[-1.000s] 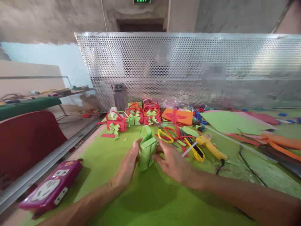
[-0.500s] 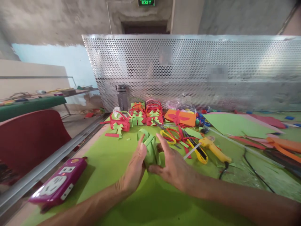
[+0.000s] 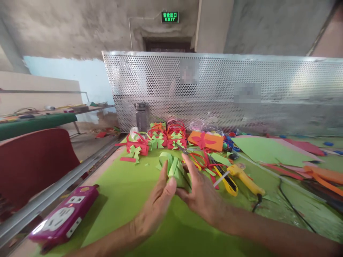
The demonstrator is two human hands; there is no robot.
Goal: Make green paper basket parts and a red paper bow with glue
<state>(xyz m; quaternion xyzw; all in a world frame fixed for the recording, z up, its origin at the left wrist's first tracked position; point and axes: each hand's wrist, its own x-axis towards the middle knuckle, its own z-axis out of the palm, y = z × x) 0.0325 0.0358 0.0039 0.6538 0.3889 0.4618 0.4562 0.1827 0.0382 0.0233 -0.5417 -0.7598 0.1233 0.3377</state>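
Note:
Between my two hands is a small green paper bag (image 3: 177,172), tilted, with a curled paper strip (image 3: 165,156) looping out at its upper left like a handle. My left hand (image 3: 157,198) presses its left side, thumb toward the near face and fingers behind. On the other side my right hand (image 3: 202,196) closes in with the thumb low and the fingers along the right edge. Part of the bag is hidden by the fingers. Just beyond the right fingertips lie red-handled scissors (image 3: 199,159), and a yellow utility knife (image 3: 227,180) is to the right.
Finished red paper bags with green bows (image 3: 157,140) and an orange one (image 3: 211,141) stand at the back near a bottle (image 3: 140,119). A yellow glue gun (image 3: 246,178) lies right. A purple power strip (image 3: 65,216) sits left. A perforated metal panel (image 3: 160,82) borders the table.
The green bag has tipped over from a more upright stance, its top turning toward me. Both hands have shifted with it and still hold its sides. The view has tilted up slightly.

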